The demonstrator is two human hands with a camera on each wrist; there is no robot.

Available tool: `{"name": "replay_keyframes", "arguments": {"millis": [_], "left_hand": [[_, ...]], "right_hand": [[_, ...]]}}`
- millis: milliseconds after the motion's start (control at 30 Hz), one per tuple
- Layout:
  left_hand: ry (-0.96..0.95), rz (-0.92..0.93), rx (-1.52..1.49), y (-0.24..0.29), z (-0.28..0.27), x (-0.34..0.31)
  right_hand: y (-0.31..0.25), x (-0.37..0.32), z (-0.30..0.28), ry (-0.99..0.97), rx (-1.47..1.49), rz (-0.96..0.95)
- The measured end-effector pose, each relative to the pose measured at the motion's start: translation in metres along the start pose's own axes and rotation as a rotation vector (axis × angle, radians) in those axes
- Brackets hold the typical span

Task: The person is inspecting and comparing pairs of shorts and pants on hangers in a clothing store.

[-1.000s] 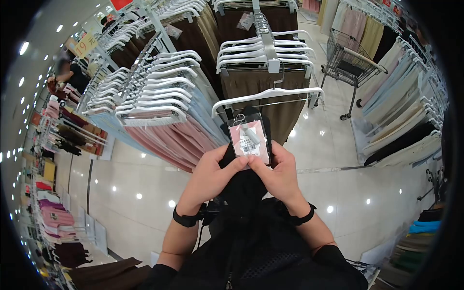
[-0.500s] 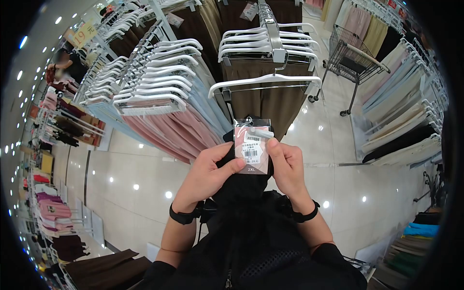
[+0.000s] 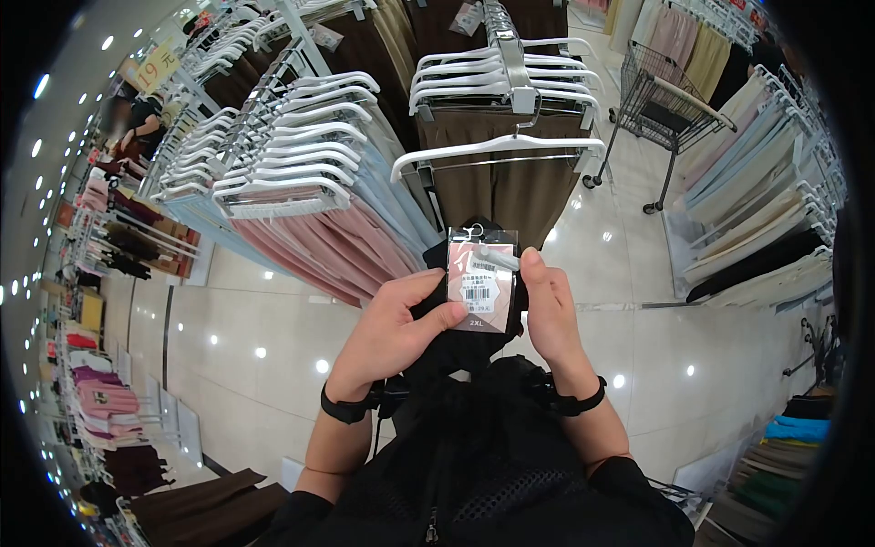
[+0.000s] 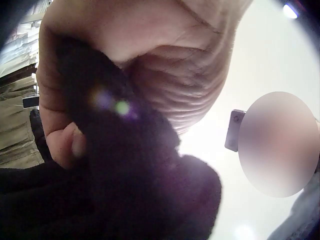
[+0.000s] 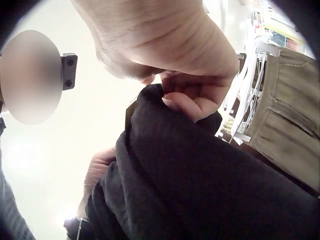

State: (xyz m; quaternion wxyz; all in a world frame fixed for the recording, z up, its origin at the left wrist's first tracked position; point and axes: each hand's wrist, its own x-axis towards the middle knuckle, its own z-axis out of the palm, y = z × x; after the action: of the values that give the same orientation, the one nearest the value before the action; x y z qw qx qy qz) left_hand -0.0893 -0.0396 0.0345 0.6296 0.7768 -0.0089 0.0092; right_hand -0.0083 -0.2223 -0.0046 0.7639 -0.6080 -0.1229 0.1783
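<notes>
A pink price tag marked 2XL (image 3: 499,305), in a clear sleeve with a barcode label, lies face up on a black garment (image 3: 447,351). My left hand (image 3: 392,328) holds the garment from the left, thumb on the tag's lower left. In the left wrist view dark cloth (image 4: 125,130) fills its grip. My right hand (image 3: 551,314) is at the tag's right edge, its thumb tip right at the end of a pale grey stick-like piece (image 3: 498,260) across the tag. The right wrist view shows its curled fingers (image 5: 187,105) on the black cloth (image 5: 165,145).
Just beyond the tag hangs a white hanger (image 3: 497,146), before a rack of brown trousers (image 3: 510,182). Pink trousers (image 3: 314,246) hang on the left. A shopping cart (image 3: 670,109) stands back right, near another clothes rack (image 3: 756,182). Another person (image 3: 137,128) is far left.
The tag is turned more squarely upward, showing its 2XL mark. My right thumb has moved from the tag's lower edge to its upper right. The left thumb has stayed near the lower left.
</notes>
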Motion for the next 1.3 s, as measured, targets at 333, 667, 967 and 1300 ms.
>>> {"name": "replay_keyframes", "arguments": {"millis": [333, 667, 967, 1300], "left_hand": [[0.008, -0.006, -0.002, -0.002, 0.001, 0.005], [-0.036, -0.066, -0.002, 0.001, 0.002, 0.005], [0.067, 0.113, 0.571, -0.015, 0.047, 0.006], [0.056, 0.039, 0.060, -0.040, 0.039, 0.009]], "right_hand": [[0.003, 0.004, -0.004, -0.020, -0.013, -0.006], [0.003, 0.004, -0.010, -0.163, -0.085, 0.015], [0.014, 0.007, 0.003, -0.017, -0.229, 0.018], [0.018, 0.008, -0.004, -0.075, 0.131, -0.053]]}}
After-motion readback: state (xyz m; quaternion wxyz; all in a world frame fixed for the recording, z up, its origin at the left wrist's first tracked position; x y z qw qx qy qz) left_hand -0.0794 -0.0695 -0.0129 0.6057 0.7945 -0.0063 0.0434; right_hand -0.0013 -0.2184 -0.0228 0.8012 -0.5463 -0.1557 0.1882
